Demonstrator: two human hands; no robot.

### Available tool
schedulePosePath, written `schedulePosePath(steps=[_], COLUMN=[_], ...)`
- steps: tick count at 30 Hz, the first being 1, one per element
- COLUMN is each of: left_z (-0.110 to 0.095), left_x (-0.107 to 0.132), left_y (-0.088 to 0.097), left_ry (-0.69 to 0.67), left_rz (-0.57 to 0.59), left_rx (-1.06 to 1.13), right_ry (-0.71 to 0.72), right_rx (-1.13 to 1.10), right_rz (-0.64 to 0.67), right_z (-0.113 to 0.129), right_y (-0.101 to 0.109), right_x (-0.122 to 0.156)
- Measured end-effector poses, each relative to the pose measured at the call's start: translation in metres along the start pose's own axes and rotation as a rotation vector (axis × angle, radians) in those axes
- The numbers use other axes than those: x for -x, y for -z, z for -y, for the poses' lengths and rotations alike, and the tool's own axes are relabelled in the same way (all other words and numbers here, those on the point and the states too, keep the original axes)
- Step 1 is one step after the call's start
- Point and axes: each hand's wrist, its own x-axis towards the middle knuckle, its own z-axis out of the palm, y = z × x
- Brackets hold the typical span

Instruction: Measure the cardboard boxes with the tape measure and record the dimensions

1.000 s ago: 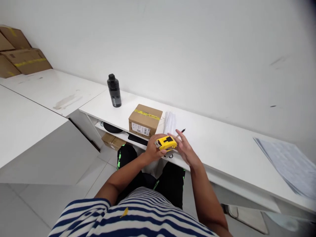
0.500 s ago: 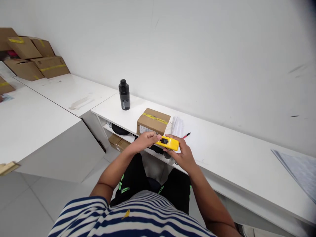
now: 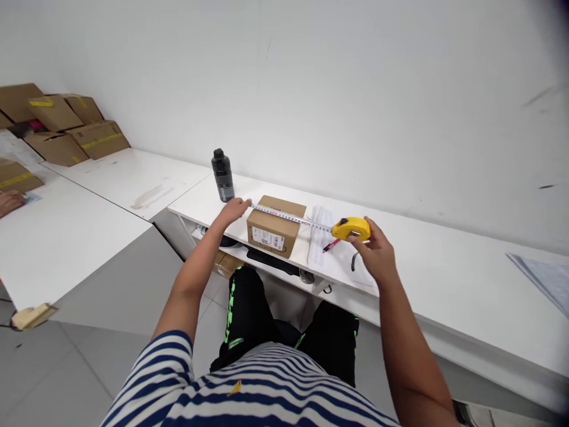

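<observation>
A small cardboard box [image 3: 274,230] with yellow tape sits near the front edge of the white desk [image 3: 427,279]. My right hand [image 3: 377,252] grips a yellow tape measure [image 3: 352,228] just right of the box. Its blade [image 3: 291,217] stretches leftward over the top of the box. My left hand [image 3: 233,210] pinches the blade's end at the box's left side.
A black bottle [image 3: 223,175] stands behind the box. A red pen [image 3: 330,244] and a clear sleeve [image 3: 320,234] lie right of it. Papers [image 3: 544,276] lie at the far right. Several cardboard boxes [image 3: 66,124] are piled on the left tables. Another person's hand [image 3: 9,201] shows at the left edge.
My hands have drawn apart: the right carried the tape measure's case to the right, the left pulled the blade's end to the left, so the blade now spans the box.
</observation>
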Motion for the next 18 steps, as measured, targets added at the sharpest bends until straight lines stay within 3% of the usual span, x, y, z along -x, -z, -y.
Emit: schedulePosePath(steps=[3, 8, 14, 18], left_z=[-0.008, -0.012, 0.0, -0.012], left_x=[0.0, 0.003, 0.004, -0.009], left_y=[-0.016, -0.018, -0.015, 0.0], left_ry=[-0.042, -0.025, -0.182, -0.227], left_rz=[0.194, 0.264, 0.258, 0.257], left_rx=[-0.009, -0.028, 0.022, 0.054], right_ry=[-0.056, 0.076, 0.114, 0.24], right_rx=[0.007, 0.014, 0.08, 0.177], right_rz=[0.117, 0.199, 0.155, 0.079], right_z=[0.021, 0.042, 0.037, 0.052], right_y=[-0.027, -0.064, -0.059, -0.05], right_x=[-0.005, -0.01, -0.008, 0.02])
